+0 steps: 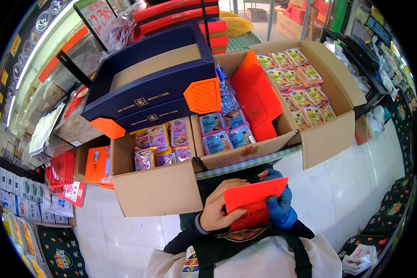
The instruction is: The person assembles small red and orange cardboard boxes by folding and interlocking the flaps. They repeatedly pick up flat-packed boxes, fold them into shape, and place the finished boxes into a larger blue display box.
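Observation:
Close to my body, both hands hold a folded red card piece (255,192), its brighter flap on top and dark print on the lower part. My left hand (217,206) is bare and closed on its left side, the thumb lying over the front. On the right side, my right hand (282,204), in a blue glove, grips it with the thumb in front. Just beyond my hands stands an open carton (250,160) holding blue packets (220,139) and a large red card sheet (259,102).
Left of it, another open carton (157,190) holds purple and yellow packets (158,139). Two stacked dark blue boxes (125,109) with orange corner pieces rest above it. At right, a carton (331,143) contains rows of yellow-pink packets (306,97). Red boxes (178,18) are piled behind.

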Motion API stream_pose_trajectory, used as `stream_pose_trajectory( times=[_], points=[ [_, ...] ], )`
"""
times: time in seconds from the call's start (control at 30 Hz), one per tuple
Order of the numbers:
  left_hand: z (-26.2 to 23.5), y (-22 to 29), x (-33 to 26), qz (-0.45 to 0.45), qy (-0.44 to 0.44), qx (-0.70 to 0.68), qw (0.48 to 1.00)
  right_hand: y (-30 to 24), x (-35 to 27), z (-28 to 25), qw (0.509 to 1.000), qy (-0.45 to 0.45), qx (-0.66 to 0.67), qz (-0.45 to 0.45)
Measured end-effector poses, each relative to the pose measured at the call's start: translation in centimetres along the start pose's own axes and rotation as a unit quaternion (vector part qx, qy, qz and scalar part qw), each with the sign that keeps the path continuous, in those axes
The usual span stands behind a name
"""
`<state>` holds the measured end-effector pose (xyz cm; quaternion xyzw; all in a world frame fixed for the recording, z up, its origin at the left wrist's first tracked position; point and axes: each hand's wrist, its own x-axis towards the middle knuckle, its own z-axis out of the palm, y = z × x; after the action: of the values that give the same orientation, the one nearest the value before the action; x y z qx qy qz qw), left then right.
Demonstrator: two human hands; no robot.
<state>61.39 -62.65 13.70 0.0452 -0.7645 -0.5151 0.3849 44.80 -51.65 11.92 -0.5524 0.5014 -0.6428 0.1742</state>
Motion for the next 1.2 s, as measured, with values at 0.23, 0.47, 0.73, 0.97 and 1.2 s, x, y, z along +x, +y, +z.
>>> stream_pose_trajectory(
  times=[0.23, 0.47, 0.73, 0.97, 1.2],
  points=[
    [-0.6, 0.3, -0.5, 0.053, -0.048, 0.021, 0.997, -1.0, -0.1, -0.3, 1.0, 0.017, 0.001, 0.003],
    [0.5, 1.6, -1.2, -0.054, 0.059, -0.013, 0.997, -1.3, -0.3, -0.8, 0.999, 0.002, 0.03, 0.045],
    [-0.1, 1.3, -1.2, 0.003, -0.011, -0.058, 0.998, -2.8, -0.9, -1.3, 0.996, -0.012, -0.03, 0.084],
    [-0.3, 4.0, -0.4, -0.092, -0.006, -0.024, 0.995, -4.8, -0.1, -0.8, 0.983, 0.019, 0.046, 0.176],
    [0.7, 3.4, -0.6, -0.186, 0.024, -0.229, 0.955, -4.2, 0.8, -1.6, 0.993, -0.046, -0.031, 0.104]
  ],
)
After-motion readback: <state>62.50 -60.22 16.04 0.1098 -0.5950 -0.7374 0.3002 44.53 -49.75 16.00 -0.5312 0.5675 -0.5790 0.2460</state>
